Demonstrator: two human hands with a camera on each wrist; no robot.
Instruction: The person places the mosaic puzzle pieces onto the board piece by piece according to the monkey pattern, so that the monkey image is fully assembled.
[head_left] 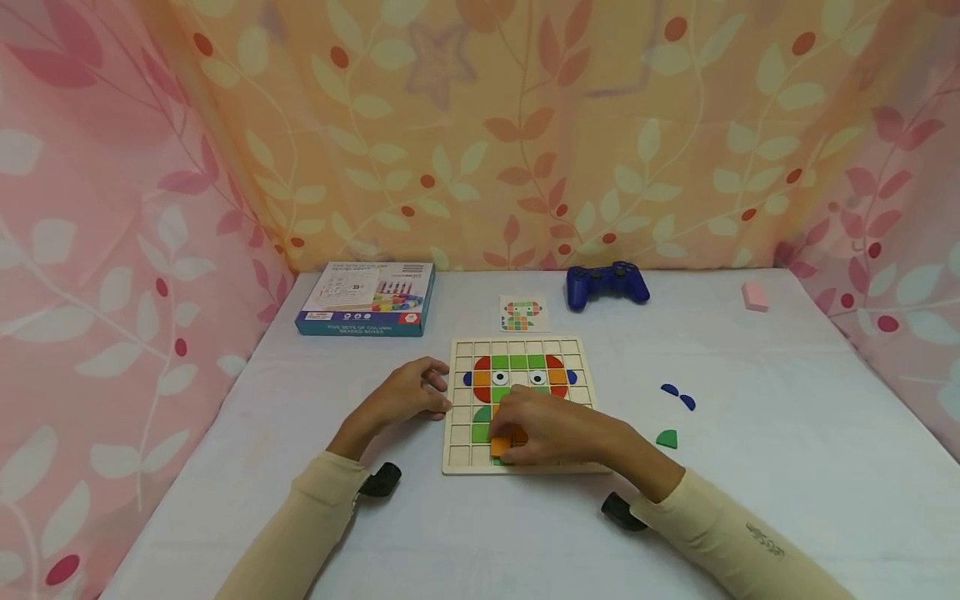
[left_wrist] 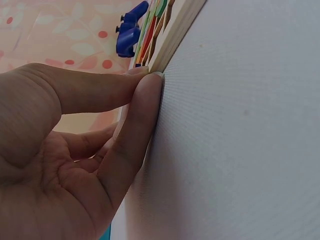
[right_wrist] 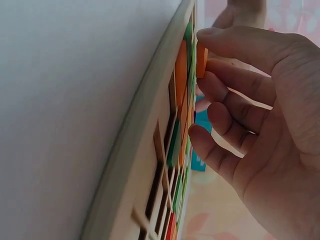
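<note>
A wooden grid board [head_left: 457, 457] lies on the table, bearing green, red, orange and blue tiles and two eye tiles. Its left edge is held by my left hand [head_left: 408, 390], with the thumb and a finger meeting at the rim in the left wrist view. Over the lower part of the board, my right hand [head_left: 558, 427] pinches an orange square tile [right_wrist: 201, 60] between thumb and fingers. That tile stands slightly off the board in the right wrist view. The right hand hides several cells in the head view.
Right of the board lie two blue pieces [head_left: 669, 389] and a green quarter-round piece [head_left: 667, 438]. Behind it are a pattern card [head_left: 524, 325], a blue game controller [head_left: 607, 285] and a flat box [head_left: 363, 321]. A pink block [head_left: 755, 296] sits far right.
</note>
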